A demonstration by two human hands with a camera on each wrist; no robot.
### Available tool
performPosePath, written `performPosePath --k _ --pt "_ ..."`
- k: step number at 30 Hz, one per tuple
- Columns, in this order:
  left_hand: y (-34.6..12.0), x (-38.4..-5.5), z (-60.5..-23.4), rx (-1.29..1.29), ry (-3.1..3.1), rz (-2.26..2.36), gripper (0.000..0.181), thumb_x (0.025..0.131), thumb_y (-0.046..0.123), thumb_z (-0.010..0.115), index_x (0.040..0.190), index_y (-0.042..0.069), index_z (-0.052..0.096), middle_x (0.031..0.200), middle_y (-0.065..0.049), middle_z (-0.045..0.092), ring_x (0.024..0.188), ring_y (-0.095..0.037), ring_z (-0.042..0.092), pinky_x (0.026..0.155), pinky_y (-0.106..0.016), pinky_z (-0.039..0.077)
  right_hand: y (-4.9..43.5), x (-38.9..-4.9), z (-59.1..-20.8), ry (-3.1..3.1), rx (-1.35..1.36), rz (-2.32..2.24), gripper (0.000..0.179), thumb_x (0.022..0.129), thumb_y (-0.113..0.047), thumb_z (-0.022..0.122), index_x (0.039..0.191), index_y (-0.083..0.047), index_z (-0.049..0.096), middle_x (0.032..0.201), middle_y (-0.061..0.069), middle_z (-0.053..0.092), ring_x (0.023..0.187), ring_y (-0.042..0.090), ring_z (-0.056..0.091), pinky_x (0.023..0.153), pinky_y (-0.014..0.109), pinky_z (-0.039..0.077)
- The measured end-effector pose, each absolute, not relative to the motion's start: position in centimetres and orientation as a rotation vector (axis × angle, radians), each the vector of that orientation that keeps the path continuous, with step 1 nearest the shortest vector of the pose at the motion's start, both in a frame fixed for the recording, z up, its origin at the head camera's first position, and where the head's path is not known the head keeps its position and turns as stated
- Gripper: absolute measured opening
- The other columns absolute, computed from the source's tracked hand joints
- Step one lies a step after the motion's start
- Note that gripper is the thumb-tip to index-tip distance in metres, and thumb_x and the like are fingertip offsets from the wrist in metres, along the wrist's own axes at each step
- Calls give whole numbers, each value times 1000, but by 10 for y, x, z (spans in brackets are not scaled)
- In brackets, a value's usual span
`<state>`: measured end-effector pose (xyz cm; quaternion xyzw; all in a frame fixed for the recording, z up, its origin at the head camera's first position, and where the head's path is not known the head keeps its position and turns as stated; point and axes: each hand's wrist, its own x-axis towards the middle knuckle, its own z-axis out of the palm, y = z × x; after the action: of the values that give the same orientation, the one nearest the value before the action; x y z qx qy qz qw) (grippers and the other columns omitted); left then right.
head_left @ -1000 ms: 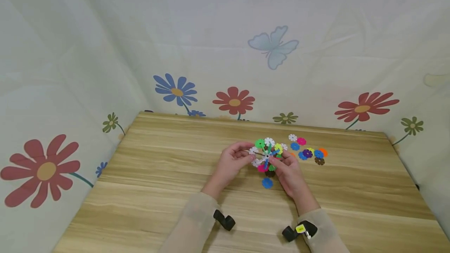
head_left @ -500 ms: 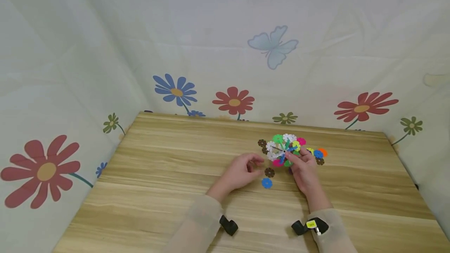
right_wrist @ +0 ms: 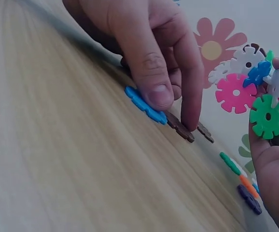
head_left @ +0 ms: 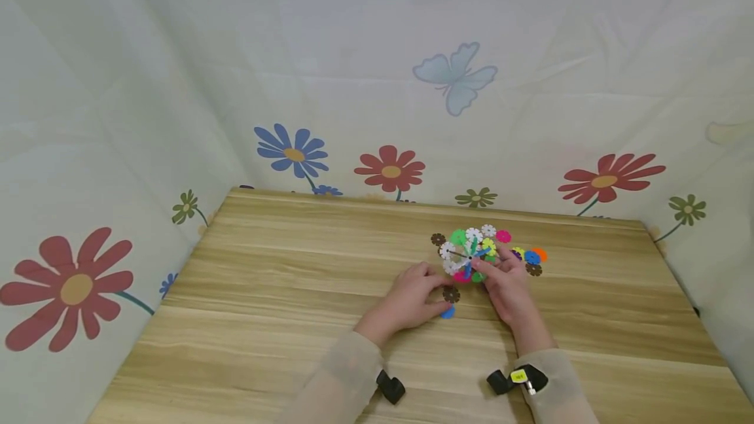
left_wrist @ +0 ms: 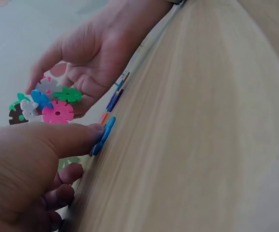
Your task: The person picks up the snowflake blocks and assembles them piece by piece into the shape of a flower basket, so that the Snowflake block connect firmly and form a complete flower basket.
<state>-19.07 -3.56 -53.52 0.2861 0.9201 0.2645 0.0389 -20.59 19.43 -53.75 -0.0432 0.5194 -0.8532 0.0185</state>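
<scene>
Head: discs [head_left: 468,254] in right grip [head_left: 508,288]

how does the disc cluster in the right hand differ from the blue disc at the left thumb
The disc cluster joins many pieces in several colours; the blue disc is one piece, one colour. The right hand holds the disc cluster above the tabletop; the blue disc is down on it, touched by the left hand. Both have notched edges.
</scene>
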Motion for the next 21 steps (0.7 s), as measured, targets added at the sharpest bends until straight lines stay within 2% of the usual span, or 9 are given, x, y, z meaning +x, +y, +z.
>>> performPosePath --k 2,5,7,9,12,15,16,18,21 --pt "-35 -191 -535 860 2806 837 39 101 42 80 136 25 75 123 3 61 112 -13 54 102 -36 46 193 -206 -538 1654 -150 -2626 54 100 17 61 146 -10 57 114 -1 76 96 8 75 89 21 60" --pt "-35 -191 -535 836 2786 851 38 98 42 82 131 23 75 128 2 62 120 -17 55 109 -41 46 191 -206 -538 1722 -222 -2590 64 101 16 63 157 -9 46 115 -2 69 79 5 68 71 15 54" --pt "-35 -192 -535 827 2781 849 37 96 41 84 125 21 74 126 3 63 122 -18 56 111 -42 45 190 -206 -538 1747 -270 -2579 67 102 14 64 160 -13 46 115 -2 66 75 4 65 64 14 49" --pt "-35 -193 -535 822 2776 855 35 94 40 85 119 20 73 120 5 63 118 -16 56 108 -40 46 190 -205 -539 1738 -315 -2588 63 102 14 63 157 -15 52 113 -2 66 72 3 60 60 14 43" --pt "-36 -196 -535 812 2734 958 25 95 32 85 109 18 71 110 8 64 106 -10 58 99 -32 48 189 -204 -539 1696 -358 -2617 53 103 14 62 147 -15 66 126 -2 65 80 5 64 68 14 49" --pt "-42 -200 -535 752 2631 1167 16 100 22 81 107 16 68 101 8 66 93 -7 60 87 -26 51 189 -203 -540 1666 -381 -2632 48 103 15 60 138 -15 73 148 -3 53 86 5 65 76 15 54" --pt "-44 -201 -536 711 2598 1249 14 101 18 80 107 16 67 99 7 66 90 -6 60 83 -25 52 188 -204 -540 1669 -374 -2634 47 103 15 61 135 -15 74 149 -2 51 88 6 66 79 16 55" --pt "-51 -204 -536 602 2546 1433 13 103 14 78 111 15 67 97 6 68 85 -7 62 76 -24 53 188 -204 -541 1684 -358 -2631 45 102 15 61 132 -16 75 141 0 55 91 7 66 81 17 56" --pt "-59 -209 -537 415 2480 1771 16 102 8 78 115 8 70 96 1 69 84 -12 65 73 -24 55 187 -205 -541 1723 -319 -2619 39 102 15 63 124 -15 75 119 0 65 90 8 67 80 18 56"
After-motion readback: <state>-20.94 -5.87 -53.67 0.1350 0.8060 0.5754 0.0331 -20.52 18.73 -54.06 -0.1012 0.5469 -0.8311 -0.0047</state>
